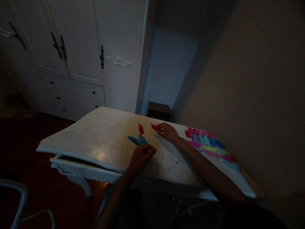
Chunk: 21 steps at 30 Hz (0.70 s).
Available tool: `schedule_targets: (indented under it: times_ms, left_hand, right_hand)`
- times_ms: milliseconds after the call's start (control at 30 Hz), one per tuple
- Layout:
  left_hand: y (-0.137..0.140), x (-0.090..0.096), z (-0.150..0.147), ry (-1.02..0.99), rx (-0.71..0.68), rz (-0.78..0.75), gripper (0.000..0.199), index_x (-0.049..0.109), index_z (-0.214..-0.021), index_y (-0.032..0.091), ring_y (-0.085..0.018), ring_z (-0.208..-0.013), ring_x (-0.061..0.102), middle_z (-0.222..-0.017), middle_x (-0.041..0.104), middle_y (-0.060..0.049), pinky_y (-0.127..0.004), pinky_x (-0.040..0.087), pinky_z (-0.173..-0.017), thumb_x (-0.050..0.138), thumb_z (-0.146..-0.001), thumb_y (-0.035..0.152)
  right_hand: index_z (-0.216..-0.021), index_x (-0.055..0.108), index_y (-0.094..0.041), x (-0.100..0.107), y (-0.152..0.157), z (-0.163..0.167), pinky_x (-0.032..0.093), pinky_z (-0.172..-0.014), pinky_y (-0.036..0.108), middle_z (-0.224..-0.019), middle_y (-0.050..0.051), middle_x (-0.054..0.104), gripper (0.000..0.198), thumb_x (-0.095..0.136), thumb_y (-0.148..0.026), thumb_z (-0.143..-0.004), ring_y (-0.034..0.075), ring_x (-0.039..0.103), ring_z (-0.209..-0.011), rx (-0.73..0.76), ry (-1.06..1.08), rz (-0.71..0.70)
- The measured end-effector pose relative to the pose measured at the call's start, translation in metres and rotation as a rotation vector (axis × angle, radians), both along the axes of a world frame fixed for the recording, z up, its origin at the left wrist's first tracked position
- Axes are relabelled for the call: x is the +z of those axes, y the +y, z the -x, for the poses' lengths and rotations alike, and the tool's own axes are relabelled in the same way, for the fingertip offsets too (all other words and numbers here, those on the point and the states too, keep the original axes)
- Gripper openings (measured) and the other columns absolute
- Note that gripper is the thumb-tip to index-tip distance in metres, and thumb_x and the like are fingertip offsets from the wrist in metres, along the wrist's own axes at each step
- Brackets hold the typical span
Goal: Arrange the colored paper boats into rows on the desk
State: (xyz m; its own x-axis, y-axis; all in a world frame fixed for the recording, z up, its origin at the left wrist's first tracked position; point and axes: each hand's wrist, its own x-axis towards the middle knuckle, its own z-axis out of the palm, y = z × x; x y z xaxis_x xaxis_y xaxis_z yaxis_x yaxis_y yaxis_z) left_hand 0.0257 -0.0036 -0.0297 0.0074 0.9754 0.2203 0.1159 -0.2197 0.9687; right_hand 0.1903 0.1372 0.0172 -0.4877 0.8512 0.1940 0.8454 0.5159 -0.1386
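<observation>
My right hand (167,132) pinches a red folded paper piece (155,127) between thumb and fingers, low over the white table (102,133). To its left, another red folded paper piece (141,129) lies on the tabletop. My left hand (142,156) is nearer the front edge, fingers curled and thumb tip close to them, with nothing showing between. Just beyond its knuckles lie two blue folded paper pieces (134,140), one partly hidden by the hand; whether the hand touches it I cannot tell.
Rows of folded paper pieces (209,148) in pink, blue, purple and yellow lie along the table's right side, by the wall (257,95). A white wardrobe (119,41) and a small brown cabinet (159,108) stand behind. A metal-framed chair (21,187) is at lower left.
</observation>
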Motion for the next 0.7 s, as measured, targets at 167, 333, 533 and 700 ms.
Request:
schedule_targets:
  times_ms: [167, 333, 533, 700]
  left_hand:
    - [0.0, 0.002, 0.002, 0.022, 0.009, 0.036, 0.033, 0.071, -0.077, 0.016, -0.015, -0.06, 0.057, -0.069, 0.066, -0.002, -0.022, 0.044, -0.051, 0.065, -0.075, 0.049]
    - [0.0, 0.005, 0.003, 0.076, 0.032, 0.056, 0.036, 0.072, -0.076, 0.017, -0.013, -0.055, 0.056, -0.063, 0.064, -0.001, -0.022, 0.045, -0.049, 0.066, -0.073, 0.052]
    - [-0.001, 0.016, 0.003, 0.119, 0.1, 0.137, 0.043, 0.075, -0.076, 0.019, -0.014, -0.055, 0.058, -0.07, 0.071, -0.002, -0.023, 0.048, -0.05, 0.072, -0.06, 0.059]
    - [-0.001, 0.017, 0.004, 0.19, 0.179, 0.206, 0.046, 0.077, -0.076, 0.022, -0.015, -0.058, 0.061, -0.077, 0.074, -0.002, -0.024, 0.05, -0.055, 0.071, -0.056, 0.063]
  right_hand:
    - [-0.118, 0.064, -0.021, -0.006, -0.037, -0.066, 0.049, -0.093, 0.036, -0.117, 0.009, 0.067, 0.029, 0.055, -0.03, -0.092, 0.022, 0.063, -0.106, 0.163, 0.226, -0.146]
    - [-0.125, 0.061, -0.023, -0.013, -0.082, -0.148, 0.049, -0.097, 0.042, -0.123, 0.009, 0.066, 0.033, 0.048, -0.031, -0.096, 0.023, 0.061, -0.114, 0.116, 0.255, -0.141]
    - [-0.124, 0.064, -0.022, -0.03, -0.131, -0.236, 0.051, -0.097, 0.043, -0.125, 0.009, 0.066, 0.034, 0.048, -0.025, -0.095, 0.024, 0.062, -0.114, -0.167, 0.158, -0.125]
    - [-0.123, 0.065, -0.025, -0.048, -0.151, -0.27, 0.052, -0.098, 0.041, -0.128, 0.006, 0.065, 0.037, 0.046, -0.017, -0.093, 0.022, 0.063, -0.115, -0.29, 0.083, -0.136]
